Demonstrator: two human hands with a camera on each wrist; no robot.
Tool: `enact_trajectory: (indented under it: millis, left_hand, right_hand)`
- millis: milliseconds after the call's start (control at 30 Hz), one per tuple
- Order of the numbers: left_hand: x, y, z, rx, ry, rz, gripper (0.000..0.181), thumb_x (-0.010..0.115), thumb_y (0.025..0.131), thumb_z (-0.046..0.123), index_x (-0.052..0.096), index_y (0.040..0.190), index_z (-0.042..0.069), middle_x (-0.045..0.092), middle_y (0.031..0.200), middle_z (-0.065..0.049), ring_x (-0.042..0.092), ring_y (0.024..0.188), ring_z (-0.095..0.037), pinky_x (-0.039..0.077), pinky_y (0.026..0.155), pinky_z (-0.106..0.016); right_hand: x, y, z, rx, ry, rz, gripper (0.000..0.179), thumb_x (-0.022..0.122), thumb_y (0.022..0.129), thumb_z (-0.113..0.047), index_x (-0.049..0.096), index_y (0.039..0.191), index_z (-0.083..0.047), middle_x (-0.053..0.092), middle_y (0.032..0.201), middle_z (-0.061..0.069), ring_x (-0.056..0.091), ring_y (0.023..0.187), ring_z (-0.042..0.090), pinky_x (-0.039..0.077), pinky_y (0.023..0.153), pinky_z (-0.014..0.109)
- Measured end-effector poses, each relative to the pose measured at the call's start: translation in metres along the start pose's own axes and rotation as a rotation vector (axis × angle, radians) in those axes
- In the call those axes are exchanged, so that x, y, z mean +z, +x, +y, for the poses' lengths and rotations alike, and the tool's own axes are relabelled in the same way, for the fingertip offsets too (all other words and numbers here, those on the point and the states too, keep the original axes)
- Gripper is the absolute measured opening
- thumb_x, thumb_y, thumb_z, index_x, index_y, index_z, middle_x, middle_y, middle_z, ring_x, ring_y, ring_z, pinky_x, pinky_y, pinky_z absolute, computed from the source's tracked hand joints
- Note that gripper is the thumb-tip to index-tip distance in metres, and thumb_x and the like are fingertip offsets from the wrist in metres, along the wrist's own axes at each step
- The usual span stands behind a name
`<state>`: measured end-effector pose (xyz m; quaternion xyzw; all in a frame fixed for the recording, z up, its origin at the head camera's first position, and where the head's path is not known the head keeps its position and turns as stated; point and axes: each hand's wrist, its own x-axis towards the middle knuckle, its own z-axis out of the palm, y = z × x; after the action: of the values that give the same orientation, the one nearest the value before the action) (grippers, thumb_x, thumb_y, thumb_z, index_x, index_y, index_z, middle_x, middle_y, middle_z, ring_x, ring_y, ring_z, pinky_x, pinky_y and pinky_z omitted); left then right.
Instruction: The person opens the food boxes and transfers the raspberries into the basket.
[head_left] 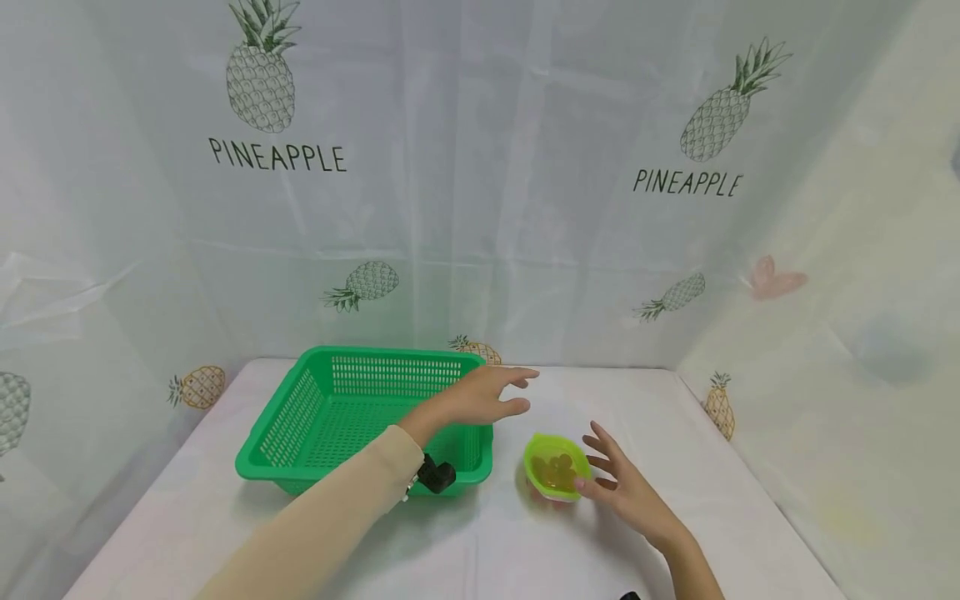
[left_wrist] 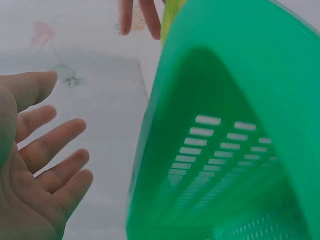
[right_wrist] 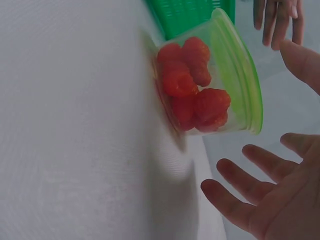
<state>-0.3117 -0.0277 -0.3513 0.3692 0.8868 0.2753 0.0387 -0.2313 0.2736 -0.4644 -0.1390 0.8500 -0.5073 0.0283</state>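
A small clear container with a green lid (head_left: 557, 467) stands on the table, right of the basket. Through its side in the right wrist view, several red pieces (right_wrist: 182, 82), perhaps small tomatoes, show inside. My right hand (head_left: 621, 490) is close beside the container, its fingers spread and holding nothing; in the head view the thumb tip overlaps the lid's edge, and I cannot tell if it touches. My left hand (head_left: 491, 395) hovers over the right end of the green plastic basket (head_left: 363, 482), fingers extended, with nothing in it.
A white cloth covers the table (head_left: 517, 558). Behind it hangs a pale curtain (head_left: 480, 208) printed with pineapples, with further sheeting along both sides. The basket's slotted walls take up the table's left half.
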Motion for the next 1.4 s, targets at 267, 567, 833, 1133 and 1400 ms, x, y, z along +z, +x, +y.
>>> enact_trajectory:
  millis: [267,567,833,1133,1400]
  left_hand:
    - [0.02,0.018,0.0,0.011,-0.04,-0.059,0.045,0.061,0.109,0.032,0.057,0.153,0.021,0.069,0.141,-0.001,0.064,0.131,-0.023,0.053,0.108,-0.037]
    - [0.031,0.029,0.0,-0.012,-0.091,-0.104,0.042,0.062,0.109,0.03,0.06,0.15,0.022,0.07,0.137,-0.001,0.065,0.127,-0.018,0.055,0.101,-0.031]
    - [0.042,0.032,0.004,-0.053,-0.139,-0.105,0.039,0.064,0.108,0.027,0.063,0.145,0.018,0.072,0.131,-0.002,0.067,0.118,-0.015,0.056,0.097,-0.027]
    - [0.055,0.034,0.0,-0.099,-0.046,-0.146,0.035,0.063,0.107,0.013,0.067,0.141,0.015,0.072,0.135,-0.004,0.067,0.125,-0.017,0.055,0.099,-0.027]
    - [0.057,0.033,0.003,-0.155,0.085,-0.168,0.032,0.065,0.106,0.015,0.071,0.137,0.016,0.074,0.128,-0.004,0.064,0.121,-0.019,0.053,0.101,-0.032]
  right_hand:
    - [0.007,0.0,0.007,0.013,0.025,-0.008,0.093,0.077,0.099,-0.021,0.018,0.17,-0.016,0.034,0.167,0.026,0.044,0.146,0.052,0.046,0.113,0.06]
    - [0.009,0.0,0.009,-0.016,0.046,-0.046,0.094,0.078,0.098,-0.017,0.018,0.17,-0.014,0.033,0.168,0.024,0.046,0.146,0.049,0.05,0.111,0.049]
    - [0.008,0.0,0.008,-0.009,0.042,-0.054,0.096,0.081,0.096,-0.021,0.02,0.17,-0.015,0.032,0.169,0.023,0.046,0.146,0.049,0.05,0.111,0.05]
    - [0.011,-0.001,0.009,0.014,0.048,-0.072,0.099,0.083,0.094,-0.023,0.02,0.17,-0.016,0.03,0.169,0.026,0.052,0.141,0.047,0.052,0.109,0.05]
    - [0.014,0.001,0.009,0.022,0.046,-0.105,0.098,0.082,0.096,-0.023,0.019,0.17,-0.009,0.03,0.169,0.025,0.06,0.134,0.04,0.051,0.108,0.046]
